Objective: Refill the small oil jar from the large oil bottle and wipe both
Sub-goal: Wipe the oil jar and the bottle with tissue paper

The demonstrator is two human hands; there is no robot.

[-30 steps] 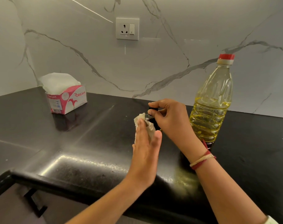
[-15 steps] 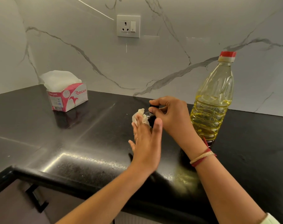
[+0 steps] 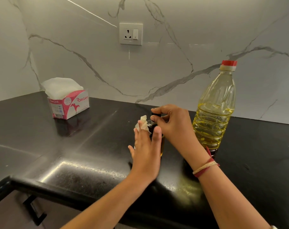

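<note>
Pinching with right grip (image 3: 175, 128), thumb and forefinger clamped from above on black cap (image 3: 155, 115) of small oil jar (image 3: 162, 145). Pressing crumpled tissue (image 3: 143, 123) against jar's left side with left grip (image 3: 145, 151), held flat and unclenched, thumb up along near side. Standing upright on black table (image 3: 74, 146), enclosed between both grips. Just right, behind right wrist: large oil bottle (image 3: 214, 116), red-capped, upright. Back left: tissue box (image 3: 69, 104).

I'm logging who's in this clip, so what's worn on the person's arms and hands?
Both forearms are bare as far as the view shows. The right hand has red and cream thread bands tied round its wrist. The left hand and its wrist wear nothing, and no rings show on either hand.
</note>
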